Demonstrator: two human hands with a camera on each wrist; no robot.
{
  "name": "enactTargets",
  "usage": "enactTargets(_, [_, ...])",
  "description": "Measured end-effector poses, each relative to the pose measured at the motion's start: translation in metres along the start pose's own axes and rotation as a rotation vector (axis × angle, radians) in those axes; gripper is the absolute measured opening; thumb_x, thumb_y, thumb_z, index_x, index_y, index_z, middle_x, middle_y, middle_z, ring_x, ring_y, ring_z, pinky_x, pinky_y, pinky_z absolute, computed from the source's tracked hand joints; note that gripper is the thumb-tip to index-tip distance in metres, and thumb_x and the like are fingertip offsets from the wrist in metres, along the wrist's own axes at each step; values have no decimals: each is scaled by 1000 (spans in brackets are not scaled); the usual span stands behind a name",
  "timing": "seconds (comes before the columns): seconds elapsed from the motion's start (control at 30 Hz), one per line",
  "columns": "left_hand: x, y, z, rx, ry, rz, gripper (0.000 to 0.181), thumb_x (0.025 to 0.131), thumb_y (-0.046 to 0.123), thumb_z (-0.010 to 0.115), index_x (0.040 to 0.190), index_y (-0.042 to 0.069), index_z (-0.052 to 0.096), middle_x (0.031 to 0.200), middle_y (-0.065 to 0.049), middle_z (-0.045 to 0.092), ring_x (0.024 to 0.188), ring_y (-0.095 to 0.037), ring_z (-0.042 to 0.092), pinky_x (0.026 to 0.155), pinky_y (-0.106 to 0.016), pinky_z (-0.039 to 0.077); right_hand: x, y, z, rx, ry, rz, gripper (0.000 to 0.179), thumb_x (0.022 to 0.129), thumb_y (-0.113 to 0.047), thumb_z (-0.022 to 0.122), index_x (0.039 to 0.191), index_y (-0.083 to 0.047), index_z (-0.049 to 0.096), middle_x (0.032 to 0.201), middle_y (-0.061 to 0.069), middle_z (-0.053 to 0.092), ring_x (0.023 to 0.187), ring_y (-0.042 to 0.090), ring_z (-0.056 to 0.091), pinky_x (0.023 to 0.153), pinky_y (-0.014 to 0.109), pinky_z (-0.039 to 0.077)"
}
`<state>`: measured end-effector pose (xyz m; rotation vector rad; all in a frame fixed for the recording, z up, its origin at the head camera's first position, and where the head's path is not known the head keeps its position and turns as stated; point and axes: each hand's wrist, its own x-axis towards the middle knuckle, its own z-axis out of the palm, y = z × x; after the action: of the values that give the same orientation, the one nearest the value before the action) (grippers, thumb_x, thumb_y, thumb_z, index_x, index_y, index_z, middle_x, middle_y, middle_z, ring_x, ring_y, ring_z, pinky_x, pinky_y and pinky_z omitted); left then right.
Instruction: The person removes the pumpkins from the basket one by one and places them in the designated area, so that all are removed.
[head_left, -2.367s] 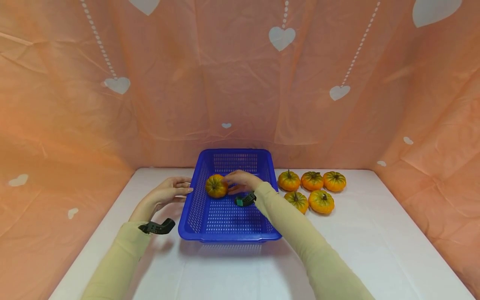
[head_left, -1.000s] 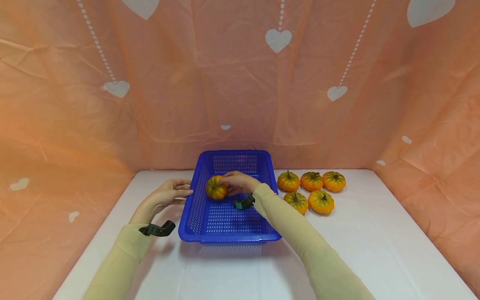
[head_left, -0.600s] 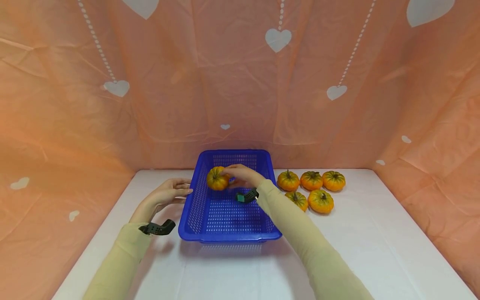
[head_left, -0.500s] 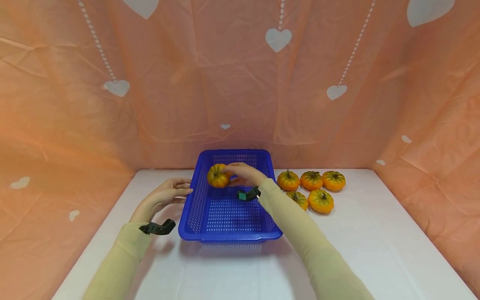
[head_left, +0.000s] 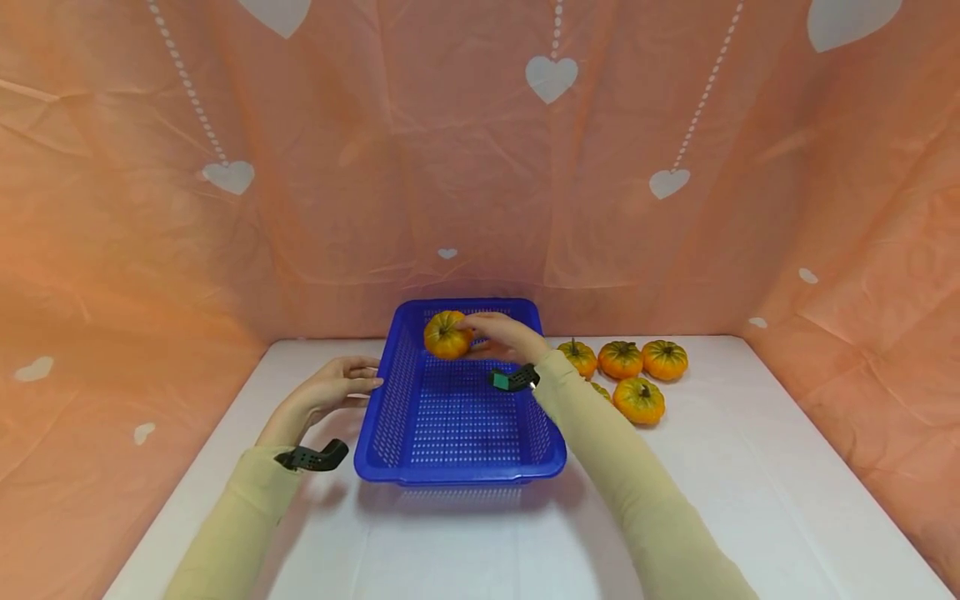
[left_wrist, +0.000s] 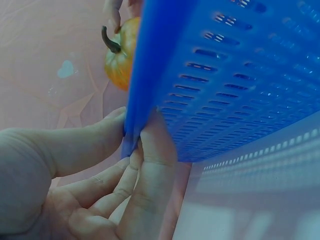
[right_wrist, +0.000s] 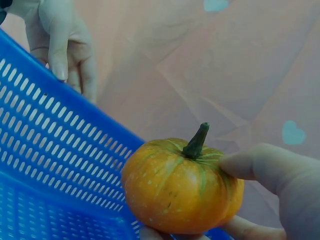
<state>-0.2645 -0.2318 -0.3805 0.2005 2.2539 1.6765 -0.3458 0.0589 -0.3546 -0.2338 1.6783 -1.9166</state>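
Observation:
A small orange-and-green pumpkin (head_left: 447,336) is gripped by my right hand (head_left: 504,337) over the far part of a blue plastic basket (head_left: 459,475). In the right wrist view the pumpkin (right_wrist: 180,187) has its dark stem up, thumb on top and fingers beneath. My left hand (head_left: 330,390) is at the basket's left rim. The left wrist view shows that hand (left_wrist: 100,185) pinching the rim (left_wrist: 137,100) between thumb and fingers. No other pumpkin shows inside the basket.
Several similar pumpkins stand on the white table (head_left: 750,467) right of the basket, among them a front one (head_left: 639,402) and a back-right one (head_left: 665,360). My right sleeve partly hides one. A peach cloth (head_left: 480,167) with white hearts hangs behind and at both sides.
My right hand has lifted the pumpkin off the basket floor and moved it away from me and slightly right. The left hand keeps its place at the rim.

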Motion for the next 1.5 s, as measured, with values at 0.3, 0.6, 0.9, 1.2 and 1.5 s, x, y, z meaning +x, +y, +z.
enactTargets(0.3, [0,-2,-2,13,-5,10,56,95,12,60,138,-13,35,124,-25,55,95,-21,63,83,-38,54,-22,-15,-10,-35,-25,-35,33,98,-10,54,127,4,52,129,17,46,108,32,52,100,50,41])
enactTargets(0.6, [0,0,-2,15,-3,2,57,95,12,61,139,-13,35,123,-24,56,94,-19,63,81,-36,55,-41,-32,-27,-92,-21,-64,42,100,-15,51,137,3,43,140,17,37,118,37,46,102,49,40])
enactTargets(0.9, [-1,0,-1,13,1,1,57,95,12,61,139,-13,34,121,-24,56,93,-19,63,81,-37,55,-56,-34,-48,-42,12,-83,36,101,-14,49,132,4,44,140,17,35,124,38,40,101,47,41])
enactTargets(1.2, [-1,2,0,7,-5,-2,55,95,8,59,138,-13,34,120,-23,56,92,-18,63,80,-36,55,-81,-38,-69,-69,32,-103,48,101,-17,49,142,3,33,119,8,42,84,17,55,101,44,42])
enactTargets(1.5, [0,1,-1,5,-19,0,56,95,10,59,139,-13,34,119,-21,57,92,-19,63,80,-35,55,-109,-36,-89,-99,82,-144,51,102,-21,48,145,1,33,147,17,32,99,21,60,103,47,39])
